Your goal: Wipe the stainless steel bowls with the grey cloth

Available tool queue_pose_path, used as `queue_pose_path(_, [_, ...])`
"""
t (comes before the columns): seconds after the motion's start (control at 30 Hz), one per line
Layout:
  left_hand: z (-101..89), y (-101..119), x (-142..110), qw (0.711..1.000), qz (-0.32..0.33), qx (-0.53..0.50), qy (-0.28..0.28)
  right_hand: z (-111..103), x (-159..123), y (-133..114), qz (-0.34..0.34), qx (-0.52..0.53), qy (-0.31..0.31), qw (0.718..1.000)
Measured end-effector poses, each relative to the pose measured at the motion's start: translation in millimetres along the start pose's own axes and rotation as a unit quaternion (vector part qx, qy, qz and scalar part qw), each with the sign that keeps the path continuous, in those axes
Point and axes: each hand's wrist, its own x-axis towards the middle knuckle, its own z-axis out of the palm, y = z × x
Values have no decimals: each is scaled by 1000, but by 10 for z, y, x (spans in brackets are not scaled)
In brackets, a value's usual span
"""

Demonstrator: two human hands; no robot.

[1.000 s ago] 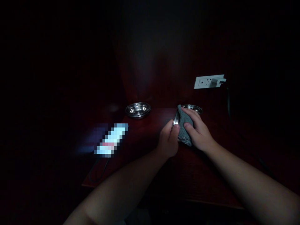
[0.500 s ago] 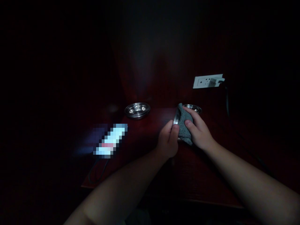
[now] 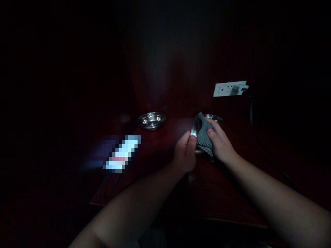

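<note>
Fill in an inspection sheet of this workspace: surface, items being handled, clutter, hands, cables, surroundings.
Surface: dark red table, dimly lit.
Handled items: metal dish, tilted up on edge; grey-green cloth against it.
Clutter: stacked metal dishes at the back left; another metal dish, partly hidden, at the back right; lit screen, blurred out, at the left.
Hands: left hand grips the tilted dish; right hand holds the cloth.
Cables: thin cord looping below the screen; dark cable hanging below the outlet.
Surroundings: white wall outlet with a plug; the rest too dark to tell.
</note>
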Motion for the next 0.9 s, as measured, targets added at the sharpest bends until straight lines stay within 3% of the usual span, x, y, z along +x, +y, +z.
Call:
queue_pose_path(0.43, [-13, 24, 16, 998, 55, 11, 6, 6, -5, 6, 9, 9, 7, 1000])
queue_pose_path(0.9, [-10, 67, 10, 999, 41, 3, 18, 16, -9, 81, 51, 24, 16, 998])
